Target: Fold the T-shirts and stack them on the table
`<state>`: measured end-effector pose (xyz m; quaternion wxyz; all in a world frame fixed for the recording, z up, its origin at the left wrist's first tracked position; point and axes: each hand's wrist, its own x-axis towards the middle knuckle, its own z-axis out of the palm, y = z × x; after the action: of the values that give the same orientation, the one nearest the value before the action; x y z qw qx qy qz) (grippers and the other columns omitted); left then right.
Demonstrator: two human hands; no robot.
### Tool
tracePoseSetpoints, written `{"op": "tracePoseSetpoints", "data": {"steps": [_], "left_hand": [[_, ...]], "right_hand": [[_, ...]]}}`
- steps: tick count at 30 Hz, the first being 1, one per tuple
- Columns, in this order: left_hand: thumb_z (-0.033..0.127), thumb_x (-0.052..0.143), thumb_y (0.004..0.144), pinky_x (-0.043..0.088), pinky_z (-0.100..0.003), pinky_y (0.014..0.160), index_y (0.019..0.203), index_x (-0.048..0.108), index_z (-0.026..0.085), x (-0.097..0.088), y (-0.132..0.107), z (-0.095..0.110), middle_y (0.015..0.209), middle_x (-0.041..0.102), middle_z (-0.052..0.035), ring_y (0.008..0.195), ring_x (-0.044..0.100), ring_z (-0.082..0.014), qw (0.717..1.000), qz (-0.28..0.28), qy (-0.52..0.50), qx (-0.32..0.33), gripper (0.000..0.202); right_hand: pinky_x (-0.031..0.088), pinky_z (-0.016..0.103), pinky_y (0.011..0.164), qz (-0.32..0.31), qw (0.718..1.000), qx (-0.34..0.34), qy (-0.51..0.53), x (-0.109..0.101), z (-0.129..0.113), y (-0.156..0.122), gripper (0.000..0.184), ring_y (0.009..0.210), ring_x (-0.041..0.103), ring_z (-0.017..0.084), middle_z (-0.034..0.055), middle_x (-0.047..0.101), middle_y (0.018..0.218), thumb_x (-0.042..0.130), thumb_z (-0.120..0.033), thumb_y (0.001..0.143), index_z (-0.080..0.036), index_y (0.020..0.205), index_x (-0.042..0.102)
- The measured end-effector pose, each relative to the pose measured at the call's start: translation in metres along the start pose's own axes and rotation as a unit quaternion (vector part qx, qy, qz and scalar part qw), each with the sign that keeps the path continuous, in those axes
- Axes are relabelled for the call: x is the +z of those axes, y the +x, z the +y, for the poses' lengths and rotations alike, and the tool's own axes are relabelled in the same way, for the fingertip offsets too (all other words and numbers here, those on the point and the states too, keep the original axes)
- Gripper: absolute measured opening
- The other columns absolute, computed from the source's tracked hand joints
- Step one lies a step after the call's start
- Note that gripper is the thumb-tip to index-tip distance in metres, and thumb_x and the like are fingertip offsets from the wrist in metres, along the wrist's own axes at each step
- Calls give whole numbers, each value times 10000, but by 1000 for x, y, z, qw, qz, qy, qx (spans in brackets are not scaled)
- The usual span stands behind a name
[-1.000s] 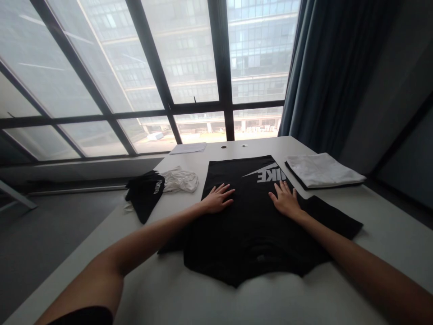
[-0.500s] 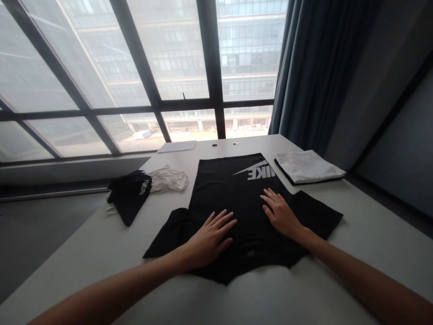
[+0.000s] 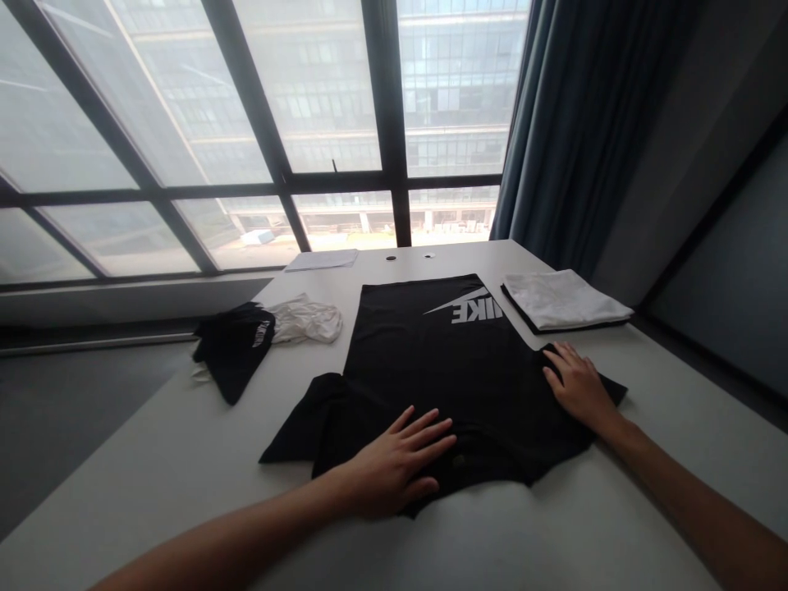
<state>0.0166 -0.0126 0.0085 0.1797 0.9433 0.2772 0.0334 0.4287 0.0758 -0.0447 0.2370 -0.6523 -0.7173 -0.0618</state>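
A black T-shirt (image 3: pixel 424 361) with a white printed logo lies spread on the white table (image 3: pixel 203 484), its hem toward the window and its collar toward me. My left hand (image 3: pixel 400 464) rests flat on the shirt near the collar, fingers spread. On the right-hand sleeve lies my right hand (image 3: pixel 579 386), its fingers stretched out over the cloth. The left-hand sleeve sticks out flat on the table. Part of the collar and shoulder is hidden under my left hand and forearm.
Crumpled black and white clothes (image 3: pixel 246 336) lie at the table's left edge. Folded white and black cloths (image 3: pixel 563 300) are stacked on the right. Papers (image 3: pixel 323 260) lie at the far end, by the window. A dark blue curtain (image 3: pixel 572 139) hangs behind the stack.
My right hand has moved right, from the shirt's body onto the sleeve. My left hand has slid slightly right and nearer to me. The shirt stays spread out.
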Motion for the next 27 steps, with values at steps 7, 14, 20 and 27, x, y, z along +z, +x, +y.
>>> {"op": "tracePoseSetpoints", "data": {"steps": [7,14,20,27], "left_hand": [[443,503,1017,71,-545,1239,1597,190,370,4,-2,-2,1652,201,4,1524,140,-307,999,29,0,26,663],[366,590,981,205,-519,1227,1562,316,361,-15,-9,-4,1625,318,-16,1504,253,-304,999,42,-11,4,642],[332,535,1008,491,-340,1017,1349,587,311,-61,-56,-47,1302,613,-33,1142,625,-217,976,138,17,-167,346],[526,348,1054,176,-552,1208,1616,14,299,-18,-133,-105,1666,163,-83,1527,159,-318,953,88,133,-257,692]], "right_hand": [[260,532,1209,-101,965,-212,114,-23,-86,-28,480,1509,245,261,69,358,1607,395,-353,1031,-263,1500,443],[233,567,1210,-200,943,-242,109,-7,-88,-40,548,1522,188,259,45,273,1639,424,-439,1031,-316,1557,333],[248,588,1201,-167,946,-252,119,0,-77,-40,541,1511,218,276,48,285,1633,438,-437,1026,-318,1547,355],[265,601,1189,-168,948,-247,107,12,-69,-42,559,1505,229,290,47,267,1637,437,-465,1022,-327,1554,336]]}}
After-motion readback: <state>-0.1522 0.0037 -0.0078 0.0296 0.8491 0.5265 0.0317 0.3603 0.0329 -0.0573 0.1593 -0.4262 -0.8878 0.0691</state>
